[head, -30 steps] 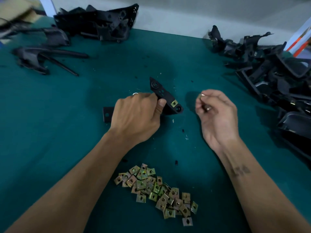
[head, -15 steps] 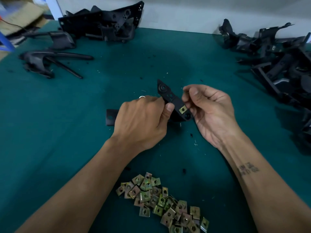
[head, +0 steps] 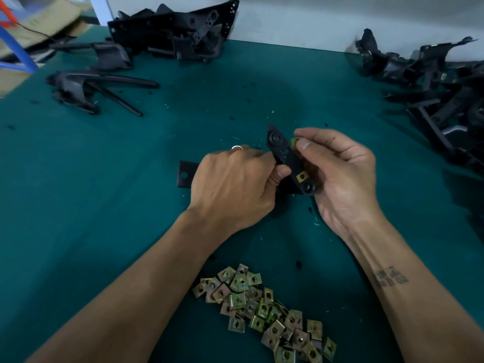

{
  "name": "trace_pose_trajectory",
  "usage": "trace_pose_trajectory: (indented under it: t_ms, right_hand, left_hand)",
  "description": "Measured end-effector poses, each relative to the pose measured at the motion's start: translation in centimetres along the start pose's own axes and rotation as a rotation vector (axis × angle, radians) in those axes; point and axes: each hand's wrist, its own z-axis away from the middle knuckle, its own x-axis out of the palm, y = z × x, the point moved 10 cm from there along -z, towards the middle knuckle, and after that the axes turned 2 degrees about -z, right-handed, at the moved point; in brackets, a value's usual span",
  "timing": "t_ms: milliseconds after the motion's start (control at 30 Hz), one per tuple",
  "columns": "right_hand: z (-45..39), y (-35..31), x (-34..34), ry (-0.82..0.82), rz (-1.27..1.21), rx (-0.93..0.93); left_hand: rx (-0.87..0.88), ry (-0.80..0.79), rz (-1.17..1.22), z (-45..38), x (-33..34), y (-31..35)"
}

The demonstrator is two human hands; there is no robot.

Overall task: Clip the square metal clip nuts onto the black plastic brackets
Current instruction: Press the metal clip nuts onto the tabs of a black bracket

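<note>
My left hand grips a black plastic bracket at the middle of the green table, thumb pressed on its face. One brass-coloured clip nut sits clipped on the bracket's lower right edge. My right hand pinches a second clip nut between thumb and forefinger, right against the bracket's upper right edge. The bracket's left end sticks out past my left hand. A heap of several loose clip nuts lies on the table near me.
A pile of black brackets fills the right side of the table. More black plastic parts stand at the back by the wall, and long black pieces lie at the far left. Cardboard sits beyond the table's left corner.
My right hand came in from the right with a clip nut and now holds it against the bracket's upper edge. My left hand kept its grip on the bracket.
</note>
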Motion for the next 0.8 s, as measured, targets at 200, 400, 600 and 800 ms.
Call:
trace_pose_trajectory:
  t_ms: [200, 400, 600, 800]
  right_hand:
    - [0.4, 0.0, 0.2, -0.016, -0.036, 0.01]
    - [0.9, -0.4, 0.3, 0.068, -0.021, -0.071]
    - [1.1, -0.9, 0.5, 0.056, 0.01, -0.107]
    - [1.4, -1.4, 0.6, 0.098, 0.05, -0.163]
  left_hand:
    - [-0.013, -0.003, 0.016, 0.0, -0.1, -0.1]
    - [-0.023, -0.01, -0.011, -0.1, -0.1, -0.2]
    - [-0.041, -0.042, -0.021, -0.1, 0.1, -0.5]
    - [-0.055, -0.064, -0.06, -0.1, 0.3, -0.6]
